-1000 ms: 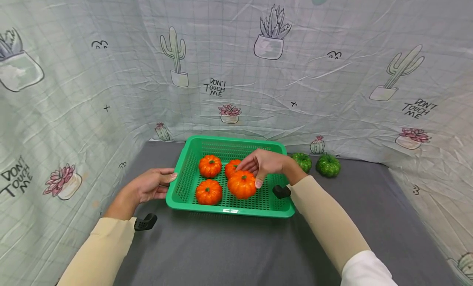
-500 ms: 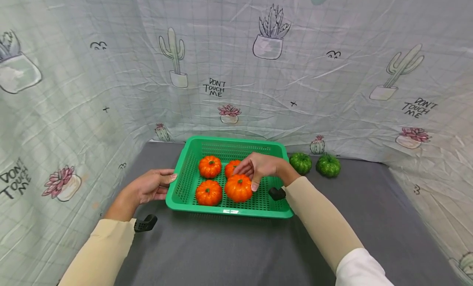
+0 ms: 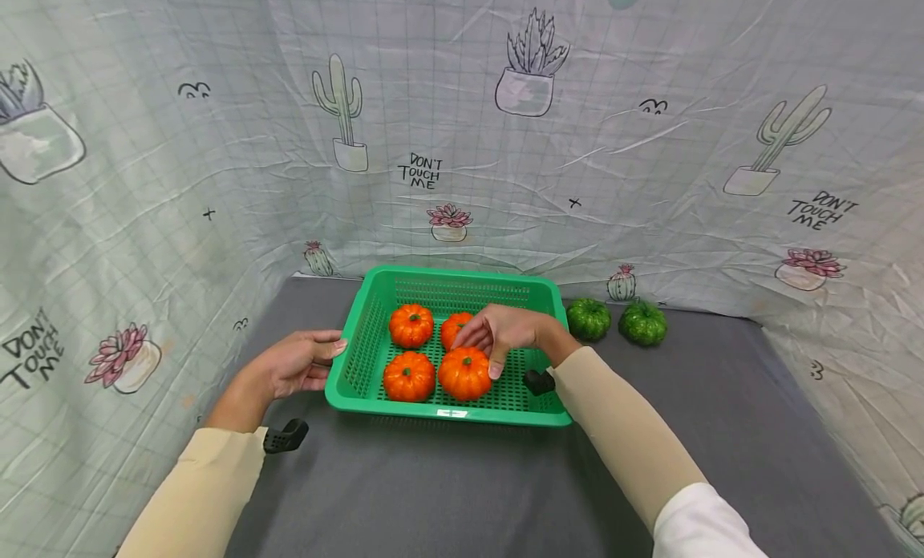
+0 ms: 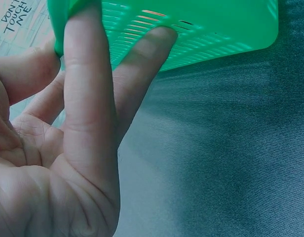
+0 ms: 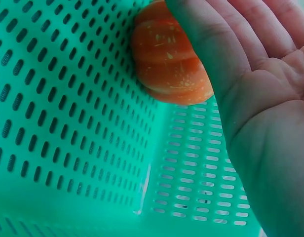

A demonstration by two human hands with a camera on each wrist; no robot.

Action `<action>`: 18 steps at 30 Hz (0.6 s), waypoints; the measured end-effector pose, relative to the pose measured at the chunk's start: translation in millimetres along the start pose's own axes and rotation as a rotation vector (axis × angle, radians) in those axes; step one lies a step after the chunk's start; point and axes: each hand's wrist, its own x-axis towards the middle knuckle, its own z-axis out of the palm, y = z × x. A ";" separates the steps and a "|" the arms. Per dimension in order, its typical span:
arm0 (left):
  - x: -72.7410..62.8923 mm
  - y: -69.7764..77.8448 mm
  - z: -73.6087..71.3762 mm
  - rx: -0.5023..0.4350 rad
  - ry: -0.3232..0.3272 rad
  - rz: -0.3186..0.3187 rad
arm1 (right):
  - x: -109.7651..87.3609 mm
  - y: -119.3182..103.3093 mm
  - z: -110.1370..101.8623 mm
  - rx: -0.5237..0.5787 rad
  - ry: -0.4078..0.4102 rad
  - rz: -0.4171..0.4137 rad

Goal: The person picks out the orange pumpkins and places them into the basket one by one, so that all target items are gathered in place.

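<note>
A green plastic basket [image 3: 447,414] with slotted walls sits on the grey cloth. My left hand [image 3: 299,364] pinches its left rim, thumb on top and fingers underneath; in the left wrist view a fingertip touches the slotted outer wall. Inside the basket, my right hand [image 3: 508,333] grips an orange pumpkin [image 3: 465,375] between thumb and fingers, at the front near the middle. That pumpkin [image 5: 169,59] also shows in the right wrist view, low against the basket's slots. Two orange pumpkins stand to its left, one behind [image 3: 411,326] and one in front [image 3: 408,377]. Another pumpkin [image 3: 455,327] is partly hidden behind my right fingers.
Two green pumpkins, one nearer the basket [image 3: 589,319] and one farther right [image 3: 642,324], stand on the grey cloth [image 3: 433,494] at the back right. A printed curtain [image 3: 462,125] with cactus drawings hangs behind and along both sides.
My right hand has lowered the orange pumpkin and shifted it slightly left, into the basket beside the front left pumpkin. The left hand has stayed on the rim.
</note>
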 end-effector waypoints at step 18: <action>-0.3 0.0 -0.4 0.010 0.009 -0.006 | 5.6 6.1 4.8 -0.035 -0.009 0.042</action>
